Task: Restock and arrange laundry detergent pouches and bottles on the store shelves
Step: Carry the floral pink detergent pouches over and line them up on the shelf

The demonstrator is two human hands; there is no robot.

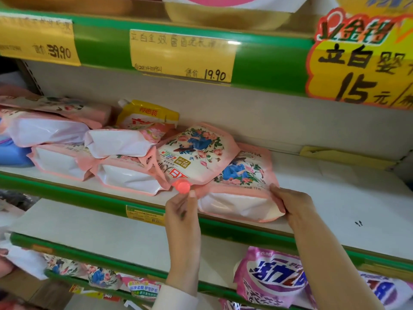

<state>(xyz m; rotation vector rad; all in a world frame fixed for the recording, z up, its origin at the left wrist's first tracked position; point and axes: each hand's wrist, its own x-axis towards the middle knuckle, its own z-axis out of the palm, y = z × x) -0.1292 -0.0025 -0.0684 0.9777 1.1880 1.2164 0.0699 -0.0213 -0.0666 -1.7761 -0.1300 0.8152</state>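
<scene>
Two pink floral detergent pouches lie stacked at the front of the middle shelf [335, 193]. The upper pouch [196, 153] lies upside down, its pink cap [182, 186] pointing at me. My left hand [182, 211] pinches the pouch edge just below that cap. The lower pouch [241, 198] lies flat with its white bottom toward me, and my right hand [290, 204] grips its right front corner. Several more pink pouches [67, 139] are piled to the left, with a yellow pouch [147, 117] behind them.
Yellow price tags [182, 55] hang on the green rail of the shelf above. A large yellow promotion sign [362, 61] is at the upper right. Purple pouches [272, 278] and floral pouches [100, 276] sit on the lower shelves.
</scene>
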